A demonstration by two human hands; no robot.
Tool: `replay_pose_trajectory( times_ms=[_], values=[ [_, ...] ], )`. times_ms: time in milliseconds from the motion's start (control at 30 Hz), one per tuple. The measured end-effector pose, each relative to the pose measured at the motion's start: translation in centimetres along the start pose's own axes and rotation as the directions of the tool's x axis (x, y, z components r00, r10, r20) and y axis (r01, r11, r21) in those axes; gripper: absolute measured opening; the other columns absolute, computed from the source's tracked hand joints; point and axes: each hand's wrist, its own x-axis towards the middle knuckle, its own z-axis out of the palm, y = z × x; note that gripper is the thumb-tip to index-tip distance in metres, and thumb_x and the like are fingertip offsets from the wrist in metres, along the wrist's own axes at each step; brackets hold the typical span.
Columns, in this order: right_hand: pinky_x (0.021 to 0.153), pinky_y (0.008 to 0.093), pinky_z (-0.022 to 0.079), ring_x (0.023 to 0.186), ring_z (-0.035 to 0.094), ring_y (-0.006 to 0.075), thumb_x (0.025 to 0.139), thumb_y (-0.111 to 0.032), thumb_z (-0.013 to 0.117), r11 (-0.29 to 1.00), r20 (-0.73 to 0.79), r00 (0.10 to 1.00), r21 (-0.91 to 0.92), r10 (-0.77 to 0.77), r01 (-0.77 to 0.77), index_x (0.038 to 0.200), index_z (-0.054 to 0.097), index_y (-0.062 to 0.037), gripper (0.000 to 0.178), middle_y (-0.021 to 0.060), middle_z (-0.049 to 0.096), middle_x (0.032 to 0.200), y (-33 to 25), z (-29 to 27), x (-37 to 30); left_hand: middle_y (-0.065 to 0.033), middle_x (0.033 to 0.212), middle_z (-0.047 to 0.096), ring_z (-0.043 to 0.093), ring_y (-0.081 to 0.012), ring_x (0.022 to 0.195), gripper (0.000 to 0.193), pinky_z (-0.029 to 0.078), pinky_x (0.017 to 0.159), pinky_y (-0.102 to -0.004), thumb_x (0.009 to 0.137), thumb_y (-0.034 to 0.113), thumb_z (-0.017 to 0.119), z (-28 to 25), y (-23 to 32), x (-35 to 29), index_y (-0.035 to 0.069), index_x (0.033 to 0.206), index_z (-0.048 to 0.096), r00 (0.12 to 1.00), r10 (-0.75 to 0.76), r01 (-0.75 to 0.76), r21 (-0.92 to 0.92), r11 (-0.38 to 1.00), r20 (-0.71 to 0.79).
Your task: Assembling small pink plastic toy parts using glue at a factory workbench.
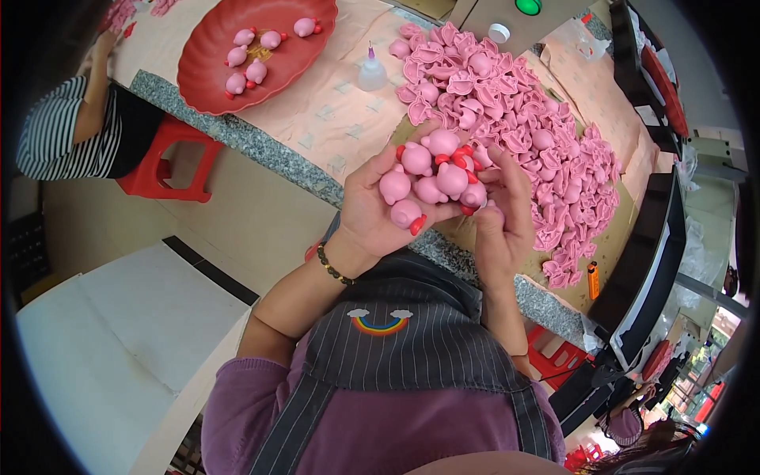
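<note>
Pink pig figures (434,176) fill both cupped hands (431,207).

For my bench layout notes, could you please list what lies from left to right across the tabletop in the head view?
Red tray holding pink pig figures → small clear squeeze bottle → heap of pink parts → orange lighter.

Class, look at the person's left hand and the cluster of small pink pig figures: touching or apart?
Touching. The head view shows the left hand cupped under the pink pig figures, which rest directly on its palm and fingers.
</note>
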Motion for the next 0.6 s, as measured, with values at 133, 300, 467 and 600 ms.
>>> replay_pose_trajectory(
  times_ms=[133,300,467,600],
  values=[
    [0.093,0.0319,0.038,0.103,0.050,0.0198,0.092,-0.022,0.051,0.747,-0.069,0.935,0.622,0.348,-0.232,0.128,0.043,0.0053,0.046,0.0156,0.049,0.122,0.5,0.1,-0.4,-0.0123,0.138,0.036,0.038,-0.0344,0.126,0.058,0.031,0.100,-0.0589,0.091,0.040,0.044,-0.2,0.2,0.0,0.012,0.139,0.030,0.999,-0.004,0.003,0.025,1.000,0.036],
    [0.093,0.0314,0.038,0.104,0.049,0.0187,0.087,-0.016,0.059,0.943,-0.147,0.981,0.323,0.126,-0.073,0.118,0.050,0.0053,0.038,0.0118,0.050,0.115,0.9,0.6,-0.8,-0.0123,0.138,0.035,0.037,-0.0333,0.126,0.059,0.032,0.100,-0.0567,0.090,0.040,0.045,0.0,0.1,-0.3,0.011,0.140,0.029,0.999,0.027,-0.028,0.057,0.998,0.022],
    [0.095,0.0313,0.036,0.106,0.049,0.0178,0.079,-0.008,0.067,0.996,-0.018,0.998,0.058,0.062,-0.061,0.114,0.054,0.0038,0.039,0.0107,0.048,0.115,1.0,0.5,-1.1,-0.0123,0.138,0.035,0.038,-0.0325,0.126,0.060,0.032,0.101,-0.0548,0.090,0.039,0.046,0.4,0.0,-0.5,0.010,0.140,0.027,0.999,0.038,-0.040,0.050,0.998,0.033],
    [0.095,0.0309,0.037,0.107,0.049,0.0180,0.080,-0.012,0.068,0.969,-0.108,0.984,0.218,0.145,-0.119,0.116,0.054,0.0033,0.042,0.0102,0.049,0.114,0.6,1.1,-1.0,-0.0128,0.139,0.034,0.038,-0.0329,0.125,0.060,0.033,0.100,-0.0546,0.090,0.039,0.045,0.5,-0.2,-0.5,0.010,0.140,0.027,0.999,0.045,-0.047,0.062,0.997,0.030]
  ],
)
